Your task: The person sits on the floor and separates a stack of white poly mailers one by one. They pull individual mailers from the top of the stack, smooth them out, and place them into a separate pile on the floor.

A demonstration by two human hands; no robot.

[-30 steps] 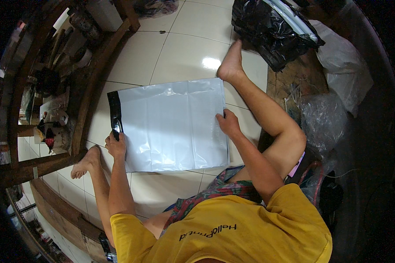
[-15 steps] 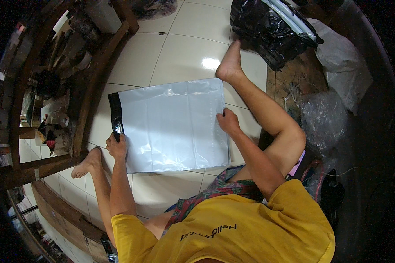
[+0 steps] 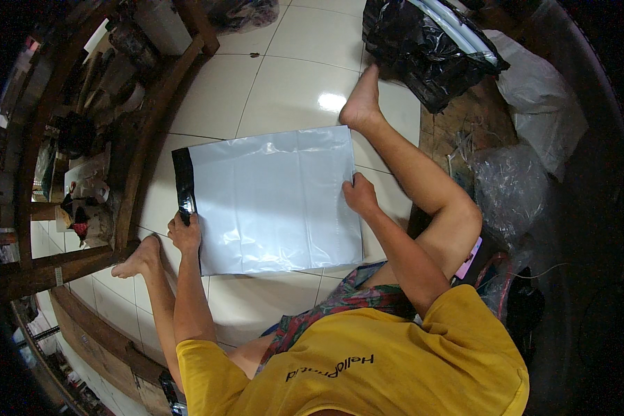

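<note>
Between my bent legs lies a large flat stack of pale grey-white plastic mailing bags point(image 3: 277, 201) with a black strip point(image 3: 184, 182) down its left side. My left hand point(image 3: 185, 233) grips the lower left edge, just by the strip's near end, thumb on top and fingers partly hidden. Opposite it, my right hand point(image 3: 360, 195) is closed on the middle of the right edge, its fingers curled under and out of sight. The bags' surface is smooth with faint creases and shiny spots. How many layers there are, I cannot tell.
Pale tiles point(image 3: 295, 31) form the floor. A wooden shelf frame point(image 3: 121, 218) with cluttered goods stands at the left. At the far right sits a black plastic sack point(image 3: 423, 59) holding white rolled or folded sheets. Clear plastic wrap point(image 3: 509, 187) and a pink item point(image 3: 469, 258) lie right of my knee.
Both hands keep their hold on the edges. The bags have barely shifted, the left end moving very slightly to the right.
</note>
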